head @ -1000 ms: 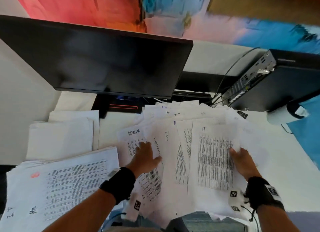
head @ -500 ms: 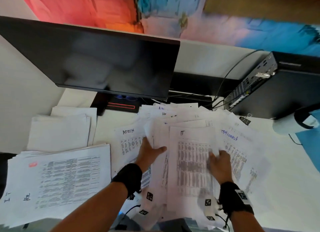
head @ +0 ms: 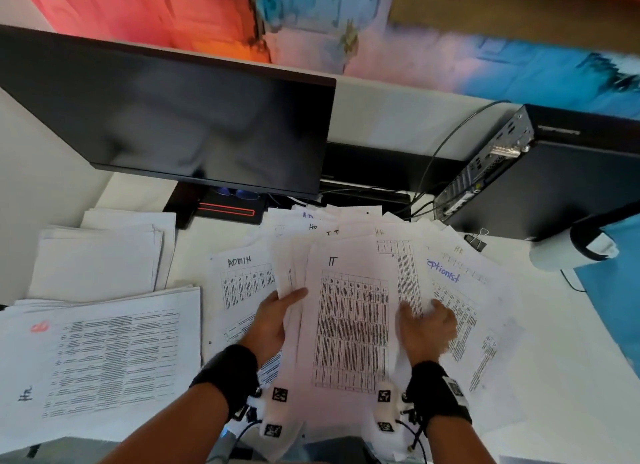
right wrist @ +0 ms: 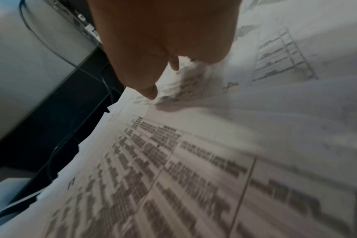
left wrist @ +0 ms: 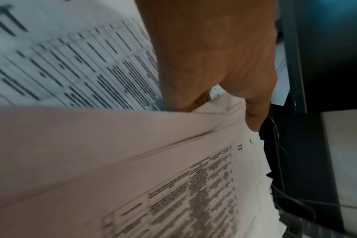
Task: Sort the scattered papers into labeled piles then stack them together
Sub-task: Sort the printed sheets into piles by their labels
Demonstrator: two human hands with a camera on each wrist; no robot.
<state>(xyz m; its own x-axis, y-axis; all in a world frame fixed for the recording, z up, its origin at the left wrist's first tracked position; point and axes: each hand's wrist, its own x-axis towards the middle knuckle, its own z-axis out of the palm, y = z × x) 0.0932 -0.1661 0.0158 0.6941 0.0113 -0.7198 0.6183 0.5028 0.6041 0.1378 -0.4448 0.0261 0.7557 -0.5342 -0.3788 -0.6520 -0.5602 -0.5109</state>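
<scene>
A bundle of printed sheets topped by one marked "IT" is held up between my two hands over the scattered papers. My left hand grips the bundle's left edge, thumb on top; in the left wrist view the left hand clasps the sheets. My right hand pinches the right edge, and its fingers curl onto the paper. An "ADMIN" sheet lies to the left, and a "receptionist" sheet to the right.
An "HR" pile lies at the near left, with blank-looking stacks behind it. A monitor stands at the back, a black computer box with cables at the right. A binder clip sits beside it.
Both hands have drawn together, gathering sheets under the "IT" page and lifting them. The right hand moved left, uncovering the "receptionist" sheet.
</scene>
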